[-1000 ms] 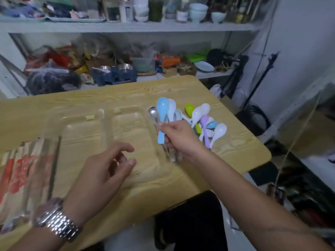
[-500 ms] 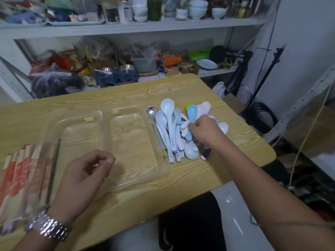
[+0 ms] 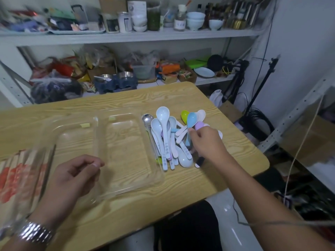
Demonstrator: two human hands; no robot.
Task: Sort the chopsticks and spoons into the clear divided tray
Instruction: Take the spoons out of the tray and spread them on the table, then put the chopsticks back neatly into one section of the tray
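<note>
The clear divided tray [image 3: 101, 142] lies on the wooden table, its two wide compartments bare. Several white and pale blue spoons [image 3: 163, 131] and a metal spoon [image 3: 147, 120] lie in a bunch along the tray's right edge; I cannot tell whether they are inside it. My right hand [image 3: 206, 142] reaches into the coloured spoons further right and pinches the blue spoon [image 3: 191, 120] by its handle. My left hand [image 3: 72, 178] hovers over the tray's near left corner, fingers loosely curled, holding nothing. Paper-wrapped chopsticks [image 3: 16, 171] lie at the far left, blurred.
A green spoon [image 3: 184, 115] and a purple spoon [image 3: 199, 126] lie by my right hand. Cluttered shelves [image 3: 126, 37] stand behind the table [image 3: 126, 98]. The table's right edge drops off to stands and cables on the floor [image 3: 257, 120].
My right hand laid the bunch of spoons down by the tray's right edge, then moved right and took the blue spoon. My left hand drew back toward me and curled.
</note>
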